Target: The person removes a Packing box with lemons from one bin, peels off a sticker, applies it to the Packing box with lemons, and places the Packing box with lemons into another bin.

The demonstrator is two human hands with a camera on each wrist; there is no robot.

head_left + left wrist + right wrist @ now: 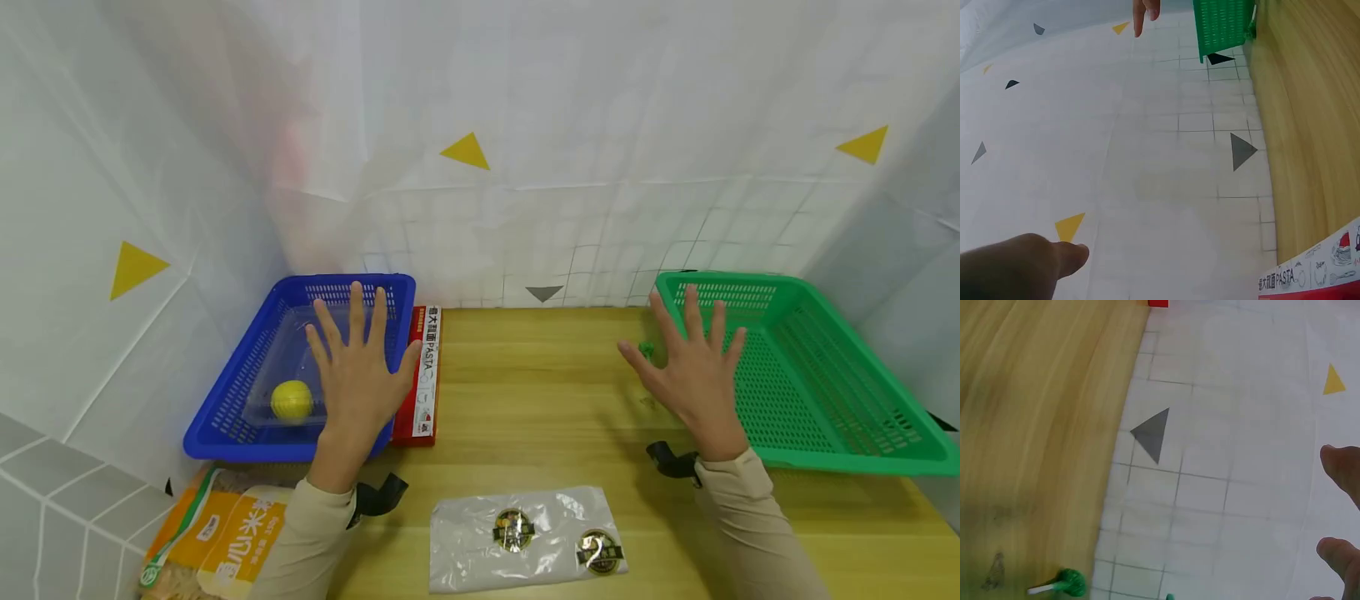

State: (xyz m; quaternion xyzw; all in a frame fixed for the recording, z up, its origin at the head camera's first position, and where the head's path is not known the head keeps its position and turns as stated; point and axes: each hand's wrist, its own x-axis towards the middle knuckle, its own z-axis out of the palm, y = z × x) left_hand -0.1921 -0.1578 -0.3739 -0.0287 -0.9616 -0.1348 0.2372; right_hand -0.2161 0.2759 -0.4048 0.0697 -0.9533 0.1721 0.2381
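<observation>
In the head view my left hand (358, 375) is raised with fingers spread, in front of the blue basket (225, 379) and holding nothing. Inside that basket lie a clear plastic tray (273, 358) and a yellow ball (291, 401). A red and white pasta box (424, 392) stands against the basket's right side. My right hand (693, 375), also spread and bare of any object, hovers by the left edge of the green basket (862, 367). Beneath its thumb is a small green round-headed thing on a white stick (1072, 582), like a lollipop.
A flat plastic packet (528, 537) with round black-and-gold labels lies at the table's front middle. An orange food bag (225, 533) sits at the front left. White sheeting (555, 100) walls the table (525, 358) at the back and sides.
</observation>
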